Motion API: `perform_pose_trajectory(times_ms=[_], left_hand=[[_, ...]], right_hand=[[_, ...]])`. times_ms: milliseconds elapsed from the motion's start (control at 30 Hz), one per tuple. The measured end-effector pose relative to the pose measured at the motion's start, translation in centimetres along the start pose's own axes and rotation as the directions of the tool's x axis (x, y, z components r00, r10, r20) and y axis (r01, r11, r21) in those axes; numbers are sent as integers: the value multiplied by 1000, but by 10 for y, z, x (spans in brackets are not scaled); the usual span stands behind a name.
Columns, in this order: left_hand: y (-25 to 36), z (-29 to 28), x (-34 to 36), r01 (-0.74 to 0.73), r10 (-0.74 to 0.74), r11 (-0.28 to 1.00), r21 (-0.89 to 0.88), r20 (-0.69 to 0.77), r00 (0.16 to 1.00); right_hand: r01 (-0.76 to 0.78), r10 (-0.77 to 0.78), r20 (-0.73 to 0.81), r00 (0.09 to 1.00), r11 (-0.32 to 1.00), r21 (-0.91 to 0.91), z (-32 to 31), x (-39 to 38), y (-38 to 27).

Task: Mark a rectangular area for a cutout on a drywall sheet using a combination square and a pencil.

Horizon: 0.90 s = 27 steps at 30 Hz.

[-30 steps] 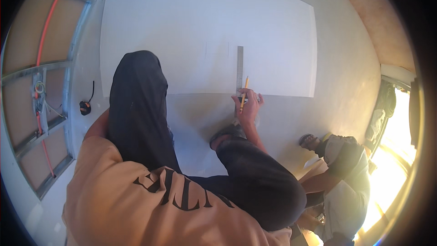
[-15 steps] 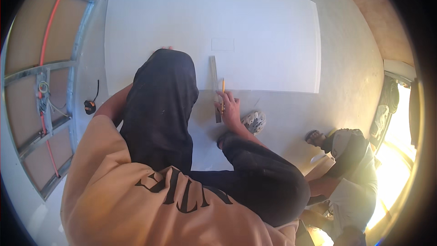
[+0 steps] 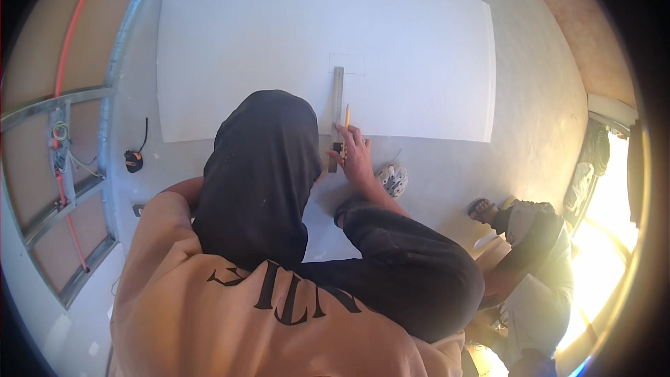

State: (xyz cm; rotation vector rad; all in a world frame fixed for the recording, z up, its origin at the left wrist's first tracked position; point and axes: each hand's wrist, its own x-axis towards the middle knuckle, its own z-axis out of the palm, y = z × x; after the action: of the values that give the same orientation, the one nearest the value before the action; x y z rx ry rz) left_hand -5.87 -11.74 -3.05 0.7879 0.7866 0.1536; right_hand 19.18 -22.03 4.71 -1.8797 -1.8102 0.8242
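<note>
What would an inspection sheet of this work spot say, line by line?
Surface: a large white board lies flat on a pale grey floor.
Job's things: a metal ruler lies across the board's near edge, below a faint pencilled rectangle; a yellow pencil is beside it.
Clutter: a tape measure lies on the floor to the left of the board.
Hands: the right hand holds the pencil and rests at the ruler; the left hand is hidden behind the knee.
Cables: an orange cable runs along the metal wall frame.
Surroundings: another person crouches at the right, near bright light.
</note>
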Motion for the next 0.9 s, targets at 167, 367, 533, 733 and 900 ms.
perform_pose_trajectory(times_ms=[167,367,533,733,900], left_hand=[[-39,31,12,113,-108,989,-92,58,992],[-57,48,17,168,-157,979,-111,100,982],[-66,51,20,158,-149,959,-235,57,987],[-72,55,18,152,-142,941,-303,55,988],[-77,53,15,132,-128,928,-349,35,991]], right_hand=[[120,-120,-103,987,993,-6,2,30,14],[117,-118,-33,992,993,-19,-10,23,9],[103,-94,-78,992,988,113,-23,12,14],[89,-80,-60,995,982,168,-21,0,21],[138,-136,-25,990,985,100,-22,7,14]])
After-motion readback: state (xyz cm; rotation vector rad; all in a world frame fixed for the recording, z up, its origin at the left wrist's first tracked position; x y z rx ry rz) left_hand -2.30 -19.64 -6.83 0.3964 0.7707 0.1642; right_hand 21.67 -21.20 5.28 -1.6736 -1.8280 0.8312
